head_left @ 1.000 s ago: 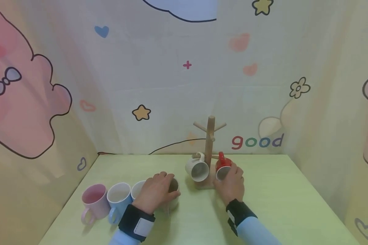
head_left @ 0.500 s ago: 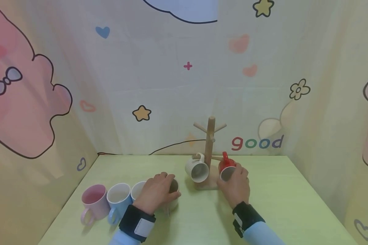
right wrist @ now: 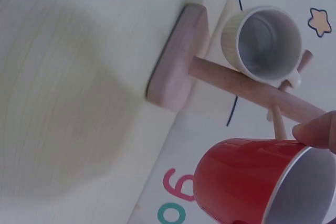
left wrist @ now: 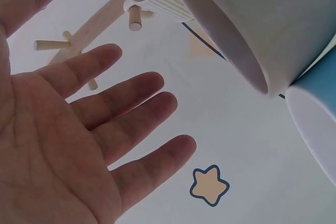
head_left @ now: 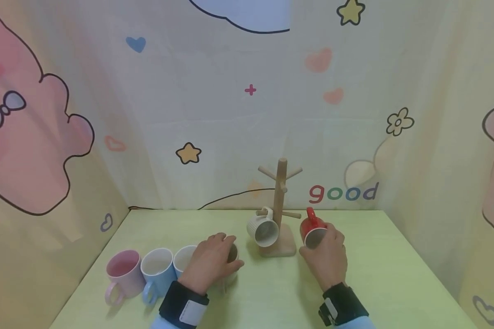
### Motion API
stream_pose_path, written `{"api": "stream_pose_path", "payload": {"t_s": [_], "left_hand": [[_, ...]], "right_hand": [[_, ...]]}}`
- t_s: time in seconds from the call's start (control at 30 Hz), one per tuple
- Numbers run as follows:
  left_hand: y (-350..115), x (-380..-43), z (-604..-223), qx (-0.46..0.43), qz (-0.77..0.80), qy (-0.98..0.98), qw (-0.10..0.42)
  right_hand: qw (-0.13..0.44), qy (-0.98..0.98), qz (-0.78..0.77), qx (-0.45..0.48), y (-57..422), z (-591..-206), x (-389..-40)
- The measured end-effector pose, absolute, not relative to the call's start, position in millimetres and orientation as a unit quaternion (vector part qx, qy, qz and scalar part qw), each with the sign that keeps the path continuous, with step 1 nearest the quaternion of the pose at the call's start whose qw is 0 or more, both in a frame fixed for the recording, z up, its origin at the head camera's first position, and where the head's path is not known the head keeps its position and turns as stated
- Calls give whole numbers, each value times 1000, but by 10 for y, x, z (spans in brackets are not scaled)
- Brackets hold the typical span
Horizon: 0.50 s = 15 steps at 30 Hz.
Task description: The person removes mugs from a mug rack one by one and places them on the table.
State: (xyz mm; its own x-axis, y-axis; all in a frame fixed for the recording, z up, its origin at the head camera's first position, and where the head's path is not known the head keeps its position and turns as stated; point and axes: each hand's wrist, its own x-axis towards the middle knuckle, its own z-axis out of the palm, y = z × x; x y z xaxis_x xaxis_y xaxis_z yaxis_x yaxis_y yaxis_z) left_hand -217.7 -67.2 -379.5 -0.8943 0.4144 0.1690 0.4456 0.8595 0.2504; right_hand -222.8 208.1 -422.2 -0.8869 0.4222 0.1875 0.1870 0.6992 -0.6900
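My right hand grips a red mug by its rim and side, to the right of the wooden mug tree. The mug is tilted, handle up and white inside facing me; it is apart from the nearby lower peg. A ribbed white mug hangs by its handle on the tree's lower left peg. My left hand is over the right end of a row of mugs, partly hiding a pale mug. Its fingers are extended and spread in the left wrist view, holding nothing.
To the left stand a pink mug, a light blue mug and a white-lined mug, close together. The tree's upper pegs carry nothing. Behind the pale table hangs a printed cloth.
My right hand has moved right with the red mug, taking it away from the tree's lower right peg, which is now bare. The left hand has barely moved.
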Motion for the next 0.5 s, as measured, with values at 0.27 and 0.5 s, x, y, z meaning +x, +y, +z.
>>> {"api": "stream_pose_path", "payload": {"t_s": [0.27, 0.5], "left_hand": [[-661, -2192, -3799, -219, -142, -964, 48], [-660, -2187, -3795, -214, -147, -965, 30]], "right_hand": [[151, -910, 345, -172, 2236, -4147, -2076], [136, -920, 336, -150, 2297, -4107, -1958]]}}
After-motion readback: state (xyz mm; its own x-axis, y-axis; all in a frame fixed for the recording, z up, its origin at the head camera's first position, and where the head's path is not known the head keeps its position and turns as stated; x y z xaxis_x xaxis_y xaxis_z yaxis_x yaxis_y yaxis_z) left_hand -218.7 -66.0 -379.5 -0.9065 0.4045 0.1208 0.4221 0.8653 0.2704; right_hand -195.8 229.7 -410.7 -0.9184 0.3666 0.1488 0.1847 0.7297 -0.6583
